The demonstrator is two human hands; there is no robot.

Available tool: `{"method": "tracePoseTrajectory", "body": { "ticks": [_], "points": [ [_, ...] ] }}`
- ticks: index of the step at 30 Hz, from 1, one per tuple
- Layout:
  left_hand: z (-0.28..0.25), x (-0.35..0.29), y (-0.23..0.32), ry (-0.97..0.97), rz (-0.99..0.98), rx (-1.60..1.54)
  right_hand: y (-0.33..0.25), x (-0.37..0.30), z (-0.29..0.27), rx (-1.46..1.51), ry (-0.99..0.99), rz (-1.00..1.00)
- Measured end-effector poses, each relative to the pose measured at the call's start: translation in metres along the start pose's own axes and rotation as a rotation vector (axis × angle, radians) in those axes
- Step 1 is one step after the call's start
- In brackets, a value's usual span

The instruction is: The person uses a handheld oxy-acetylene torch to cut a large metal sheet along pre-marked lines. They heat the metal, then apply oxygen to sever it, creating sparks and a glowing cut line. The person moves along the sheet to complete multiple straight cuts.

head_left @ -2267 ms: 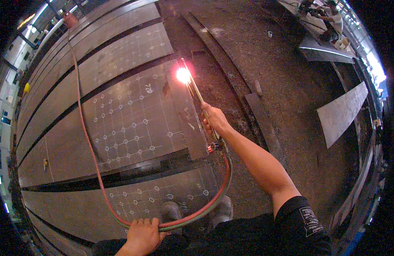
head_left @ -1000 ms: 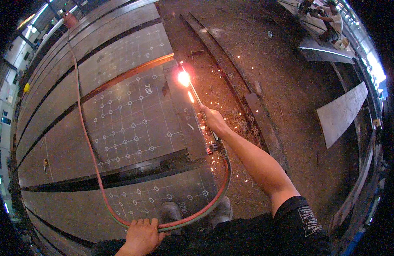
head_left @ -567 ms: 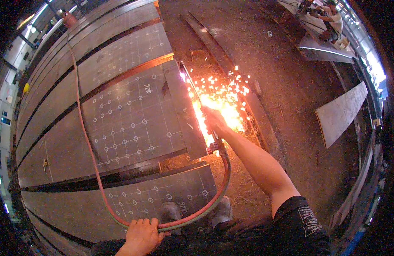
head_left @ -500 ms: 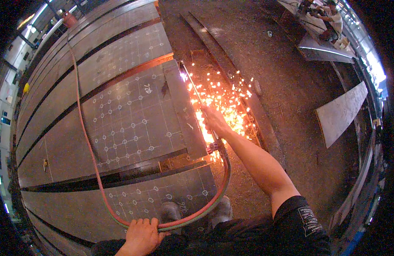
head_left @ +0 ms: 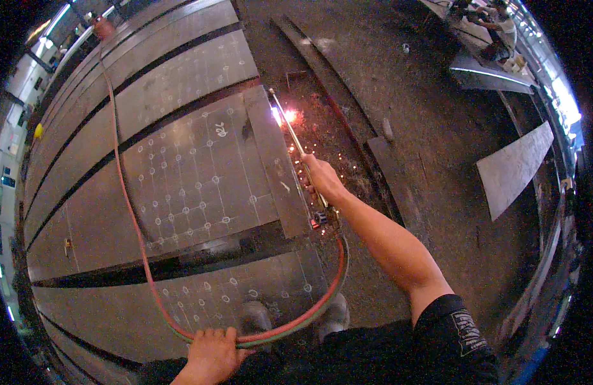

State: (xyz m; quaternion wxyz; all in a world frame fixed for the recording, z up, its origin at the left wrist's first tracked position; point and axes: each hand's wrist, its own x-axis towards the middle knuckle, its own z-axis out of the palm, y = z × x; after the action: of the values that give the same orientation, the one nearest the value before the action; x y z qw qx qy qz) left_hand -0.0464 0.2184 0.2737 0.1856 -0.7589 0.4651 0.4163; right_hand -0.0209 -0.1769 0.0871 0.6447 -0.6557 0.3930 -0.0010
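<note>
My right hand (head_left: 323,179) is closed around the handle of a cutting torch (head_left: 291,129), its long metal tube reaching forward along the steel plate's edge. Near the torch head a small pinkish-white flame (head_left: 287,116) glows, with a few sparks beneath. Below my right hand, the valves (head_left: 319,219) join paired red and green hoses (head_left: 301,322), which loop back toward me. My left hand (head_left: 214,353) wraps over these hoses at the lower edge. Left of the torch, the large grey plate (head_left: 174,160) carries chalk circles and grid lines; a narrow strip (head_left: 275,160) lies along its right edge.
More marked plates (head_left: 200,67) lie in a row with dark gaps between. My shoes (head_left: 335,314) stand by the nearest plate (head_left: 238,282). Long steel bars (head_left: 335,80) rest on the floor. A loose plate (head_left: 517,170) lies at right; another person (head_left: 498,29) crouches far right.
The large spray of orange sparks below the torch has shrunk to a few specks, and the surroundings look darker. Both hands keep nearly the same places and grips.
</note>
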Motion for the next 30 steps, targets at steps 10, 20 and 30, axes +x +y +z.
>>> {"method": "tracePoseTrajectory", "body": {
  "ticks": [10, 20, 30],
  "points": [
    [0.001, 0.000, 0.005, 0.004, -0.021, 0.016, -0.001, 0.004, 0.006, 0.073, -0.032, 0.041],
    [0.008, -0.005, 0.005, 0.044, -0.023, 0.039, -0.004, 0.000, 0.011, 0.150, 0.002, 0.066],
    [0.004, -0.005, 0.002, 0.043, -0.025, 0.034, -0.015, -0.003, 0.010, 0.132, -0.016, 0.119]
  ]
}}
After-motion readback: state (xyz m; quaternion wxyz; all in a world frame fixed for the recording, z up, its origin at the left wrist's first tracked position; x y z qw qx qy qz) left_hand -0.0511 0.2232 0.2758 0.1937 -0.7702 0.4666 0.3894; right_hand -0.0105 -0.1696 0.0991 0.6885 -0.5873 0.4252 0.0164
